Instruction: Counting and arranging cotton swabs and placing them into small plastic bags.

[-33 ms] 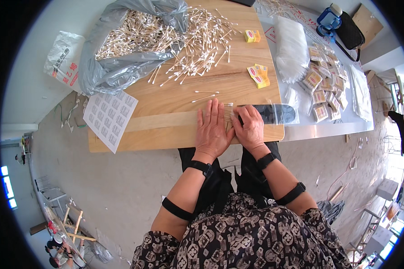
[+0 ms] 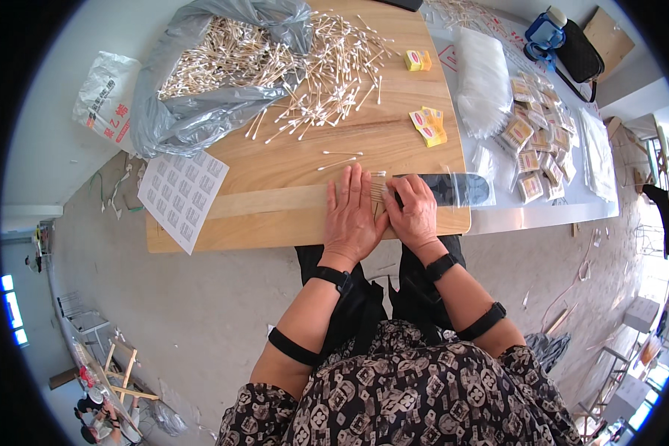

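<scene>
My left hand (image 2: 351, 212) lies flat on the wooden board, fingers stretched out together, along the left side of a small row of cotton swabs (image 2: 377, 192). Some of that row is hidden under the hands. On the row's right side, my right hand (image 2: 412, 208) is closed, its bent fingers over the left end of a dark flat strip (image 2: 442, 189). Clear plastic lies over the strip's rounded right end. The two thumbs come close together at the near end of the swabs. Two loose cotton swabs (image 2: 338, 161) rest just beyond my left fingertips.
A grey plastic bag (image 2: 193, 119) spills a heap of cotton swabs (image 2: 334, 82) at the far left. A printed label sheet (image 2: 182, 195) overhangs the board's left edge. Yellow cards (image 2: 429, 125), clear bags (image 2: 483, 82) and packed swab packets (image 2: 543, 141) lie to the right.
</scene>
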Action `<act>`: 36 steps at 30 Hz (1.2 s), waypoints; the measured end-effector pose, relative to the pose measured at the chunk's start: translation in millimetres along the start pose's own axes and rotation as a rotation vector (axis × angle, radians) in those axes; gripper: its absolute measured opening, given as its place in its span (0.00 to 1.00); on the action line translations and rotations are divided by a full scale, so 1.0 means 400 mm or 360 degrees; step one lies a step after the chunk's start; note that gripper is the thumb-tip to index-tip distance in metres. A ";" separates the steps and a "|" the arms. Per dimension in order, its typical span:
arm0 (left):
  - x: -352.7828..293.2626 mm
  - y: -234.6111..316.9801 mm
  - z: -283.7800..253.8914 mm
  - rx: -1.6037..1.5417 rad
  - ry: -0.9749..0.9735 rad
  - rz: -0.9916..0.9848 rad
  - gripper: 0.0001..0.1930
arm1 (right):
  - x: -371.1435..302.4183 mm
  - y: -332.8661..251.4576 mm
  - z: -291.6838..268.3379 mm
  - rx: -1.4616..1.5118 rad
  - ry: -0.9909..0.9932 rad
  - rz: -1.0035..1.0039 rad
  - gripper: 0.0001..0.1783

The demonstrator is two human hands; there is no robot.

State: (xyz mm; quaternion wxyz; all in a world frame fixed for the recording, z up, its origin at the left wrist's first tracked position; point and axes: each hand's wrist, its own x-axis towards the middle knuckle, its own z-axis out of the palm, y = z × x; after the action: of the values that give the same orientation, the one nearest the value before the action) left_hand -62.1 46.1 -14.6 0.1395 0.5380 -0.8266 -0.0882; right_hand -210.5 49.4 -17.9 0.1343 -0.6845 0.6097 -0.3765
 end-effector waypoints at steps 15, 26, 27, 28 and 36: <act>-0.006 0.001 -0.006 -0.0030 0.0099 0.0008 0.39 | 0.108 -0.019 0.030 0.0299 -0.0063 0.0384 0.09; -0.002 0.004 -0.011 -0.0091 0.0033 -0.0013 0.43 | 0.219 0.025 0.067 0.0163 -0.0389 -0.0087 0.06; -0.001 0.004 -0.018 -0.0117 0.0021 -0.0025 0.43 | 0.209 0.031 0.049 0.0195 -0.0407 -0.0052 0.05; 0.001 0.006 -0.024 -0.0145 0.0011 -0.0036 0.43 | 0.198 0.036 0.032 0.0224 -0.0423 -0.0017 0.04; 0.005 -0.001 -0.034 -0.0136 -0.0014 -0.0009 0.43 | 0.263 0.055 0.022 0.0329 -0.0560 0.0328 0.05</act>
State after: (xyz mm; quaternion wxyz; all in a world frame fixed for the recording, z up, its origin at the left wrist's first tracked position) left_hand -58.1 44.1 -1.5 0.1584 0.5335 -0.8212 -0.1262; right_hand -223.4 -56.5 -1.0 0.3457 -0.6563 0.6017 -0.2962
